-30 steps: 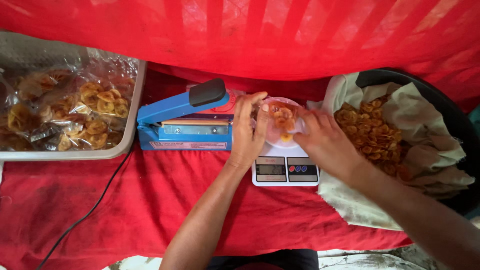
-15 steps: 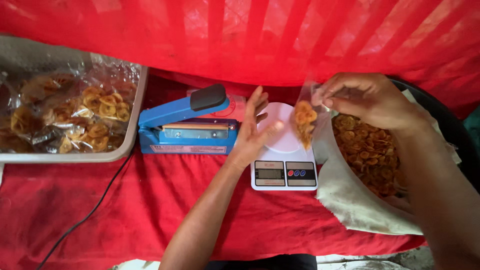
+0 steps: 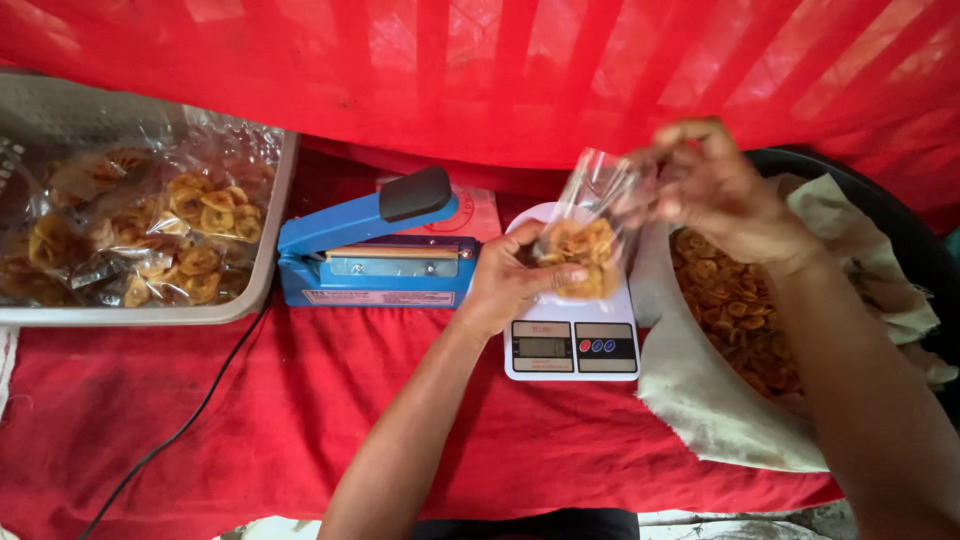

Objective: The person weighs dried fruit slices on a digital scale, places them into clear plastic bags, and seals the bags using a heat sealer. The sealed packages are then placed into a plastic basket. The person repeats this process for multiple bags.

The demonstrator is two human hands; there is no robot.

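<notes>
At the far left a grey metal tray (image 3: pixel 262 270) holds sealed clear packets of fried chips (image 3: pixel 140 240), and a black cord (image 3: pixel 180 430) trails from beside it across the red cloth (image 3: pixel 250 420). Just right of the tray sits a blue heat sealer (image 3: pixel 370 255) with a black handle knob, its arm raised at a tilt. Next comes the left hand (image 3: pixel 505 280), fingers curled around the lower part of a small clear bag of chips (image 3: pixel 585 250), thumb pressed along its front. The bag stands over the round pan of a white kitchen scale (image 3: pixel 570 345); whether it rests on the pan cannot be told. Above and to the right, the right hand (image 3: pixel 715 190), blurred, pinches the bag's open top between thumb and fingertips. At the far right a dark basin (image 3: pixel 890 230) lined with pale paper (image 3: pixel 700 400) holds a heap of loose chips (image 3: pixel 735 310).
</notes>
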